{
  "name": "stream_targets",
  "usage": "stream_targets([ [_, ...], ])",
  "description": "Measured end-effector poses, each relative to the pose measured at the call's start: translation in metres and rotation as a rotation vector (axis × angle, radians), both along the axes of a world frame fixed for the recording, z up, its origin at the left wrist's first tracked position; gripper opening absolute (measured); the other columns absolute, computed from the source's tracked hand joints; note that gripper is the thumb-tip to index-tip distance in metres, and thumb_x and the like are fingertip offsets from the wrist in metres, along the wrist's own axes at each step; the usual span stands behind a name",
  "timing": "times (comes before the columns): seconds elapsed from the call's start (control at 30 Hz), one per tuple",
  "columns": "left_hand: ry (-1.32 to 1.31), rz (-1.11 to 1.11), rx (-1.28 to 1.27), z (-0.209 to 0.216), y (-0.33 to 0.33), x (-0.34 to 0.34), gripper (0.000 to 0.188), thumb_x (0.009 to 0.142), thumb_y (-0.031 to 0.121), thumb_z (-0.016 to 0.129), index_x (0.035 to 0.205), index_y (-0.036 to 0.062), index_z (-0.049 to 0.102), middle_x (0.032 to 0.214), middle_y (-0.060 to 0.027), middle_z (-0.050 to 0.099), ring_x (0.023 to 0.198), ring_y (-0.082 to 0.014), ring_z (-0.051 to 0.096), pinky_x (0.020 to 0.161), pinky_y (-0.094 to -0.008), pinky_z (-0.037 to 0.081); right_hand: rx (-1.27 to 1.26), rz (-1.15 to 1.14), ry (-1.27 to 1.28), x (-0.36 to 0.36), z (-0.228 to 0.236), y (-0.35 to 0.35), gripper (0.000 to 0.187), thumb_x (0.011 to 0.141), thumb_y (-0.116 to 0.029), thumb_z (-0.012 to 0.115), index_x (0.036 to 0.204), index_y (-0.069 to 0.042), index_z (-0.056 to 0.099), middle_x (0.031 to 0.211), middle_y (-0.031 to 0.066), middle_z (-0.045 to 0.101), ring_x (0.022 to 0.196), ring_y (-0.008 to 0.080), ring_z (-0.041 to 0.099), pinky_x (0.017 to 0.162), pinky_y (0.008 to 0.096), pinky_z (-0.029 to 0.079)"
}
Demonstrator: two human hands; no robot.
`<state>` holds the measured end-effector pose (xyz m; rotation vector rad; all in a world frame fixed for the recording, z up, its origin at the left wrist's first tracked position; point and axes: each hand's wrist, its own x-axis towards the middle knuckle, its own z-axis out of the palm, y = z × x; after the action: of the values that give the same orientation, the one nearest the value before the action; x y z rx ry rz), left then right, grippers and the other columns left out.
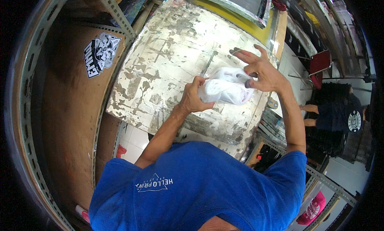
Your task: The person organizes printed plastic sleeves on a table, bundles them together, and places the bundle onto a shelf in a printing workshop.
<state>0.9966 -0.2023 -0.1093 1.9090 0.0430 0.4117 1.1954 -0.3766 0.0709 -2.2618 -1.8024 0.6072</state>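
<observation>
A clear plastic bag of something white point(229, 86) stands on the worn table point(160, 59), its white contents creased and hard to make out. My left hand point(194, 96) grips the bag's left side, thumb toward me and fingers on the far side. Over the bag's right edge is my right hand point(262, 71), with its fingers spread and its thumb and one finger close to the plastic. Dark stains mark the right fingertips. A thin dark rod point(209, 63) shows just beyond the bag.
Paint flakes cover the tabletop. At its far end lies a framed screen point(246, 3) over a yellow board point(236, 23). A slotted metal shelf frame point(116, 15) rises on the left. Right of the table are a red chair point(320, 65) and another person point(340, 115) in dark clothes.
</observation>
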Motion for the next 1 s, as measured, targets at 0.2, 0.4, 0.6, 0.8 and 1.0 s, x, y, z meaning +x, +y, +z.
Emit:
stream_targets([
  [0.2, -0.009, 0.012, -0.001, 0.006, -0.001, -0.004, 0.072, 0.059, 0.024, 0.087, 0.111, 0.0000, 0.043, 0.088, -0.0174, 0.067, 0.079, -0.0260, 0.071, 0.070, -0.0361, 0.056, -0.175, -0.089, 0.249, 0.015, 0.000, 0.009, 0.059, 0.082, -0.063, 0.049, 0.065, -0.007, 0.057, 0.144, 0.0171, 0.049, 0.141, 0.0321, 0.035, 0.116, 0.0602, 0.000],
  [0.4, -0.066, 0.001, 0.019, 0.003, -0.001, -0.003, 0.071, 0.059, 0.024, 0.087, 0.109, 0.0000, 0.043, 0.084, -0.0165, 0.066, 0.074, -0.0259, 0.070, 0.066, -0.0356, 0.056, 0.001, -0.005, 0.132, 0.009, -0.005, 0.017, 0.070, 0.086, -0.072, 0.042, 0.071, -0.005, 0.055, 0.144, 0.0188, 0.047, 0.141, 0.0335, 0.034, 0.116, 0.0597, 0.003],
  [0.6, -0.062, 0.042, -0.042, 0.004, -0.003, -0.005, 0.069, 0.059, 0.024, 0.087, 0.109, 0.0002, 0.045, 0.083, -0.0150, 0.066, 0.073, -0.0258, 0.070, 0.066, -0.0354, 0.056, -0.122, -0.054, 0.186, 0.015, -0.004, 0.012, 0.052, 0.088, -0.054, 0.046, 0.078, -0.005, 0.062, 0.121, 0.0144, 0.061, 0.121, 0.0317, 0.051, 0.112, 0.0601, 0.012],
  [0.8, -0.019, 0.085, -0.098, 0.001, -0.008, -0.004, 0.071, 0.058, 0.022, 0.087, 0.110, -0.0006, 0.044, 0.088, -0.0181, 0.067, 0.082, -0.0268, 0.071, 0.071, -0.0366, 0.056, -0.041, -0.133, 0.506, -0.019, 0.009, -0.047, 0.039, 0.070, -0.035, 0.073, 0.085, -0.001, 0.061, 0.082, 0.0091, 0.060, 0.086, 0.0279, 0.057, 0.098, 0.0454, 0.035],
  [1.0, -0.034, 0.066, -0.121, 0.000, -0.007, 0.003, 0.073, 0.057, 0.025, 0.087, 0.109, 0.0005, 0.043, 0.087, -0.0178, 0.067, 0.079, -0.0302, 0.071, 0.069, -0.0368, 0.057, 0.081, -0.238, 0.329, -0.106, 0.026, -0.060, 0.064, 0.054, -0.023, 0.084, 0.106, 0.003, 0.059, 0.097, 0.0190, 0.062, 0.091, 0.0401, 0.059, 0.079, 0.0440, 0.048],
])
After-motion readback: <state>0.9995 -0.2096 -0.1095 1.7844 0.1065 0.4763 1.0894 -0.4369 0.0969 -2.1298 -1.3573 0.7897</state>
